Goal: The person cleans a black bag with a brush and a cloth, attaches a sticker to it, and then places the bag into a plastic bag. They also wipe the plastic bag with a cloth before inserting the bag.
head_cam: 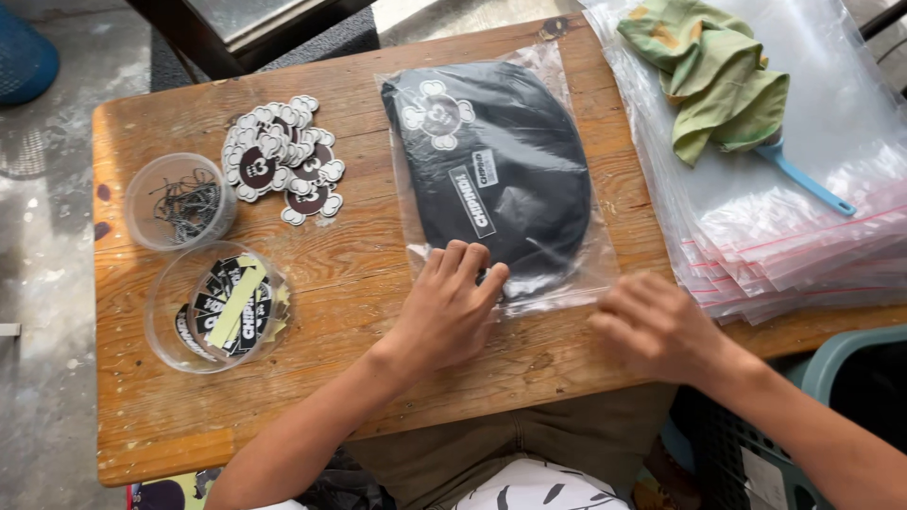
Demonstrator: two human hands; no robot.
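Observation:
A black pouch sealed in a clear plastic bag [491, 170] lies in the middle of the wooden table [359, 283]. My left hand [449, 307] rests flat on the bag's near left corner, fingers spread over the plastic edge. At the bag's near right corner, my right hand [657, 326] is blurred, with its fingers curled against the plastic edge. Neither hand lifts the bag off the table.
A pile of flower-shaped stickers [283, 156] lies at the far left. Near it stand a clear cup of dark cords [181, 200] and a clear tub of printed tags [222, 307]. A stack of zip bags [803, 208] at right carries a green cloth [718, 71] and blue handle [803, 179].

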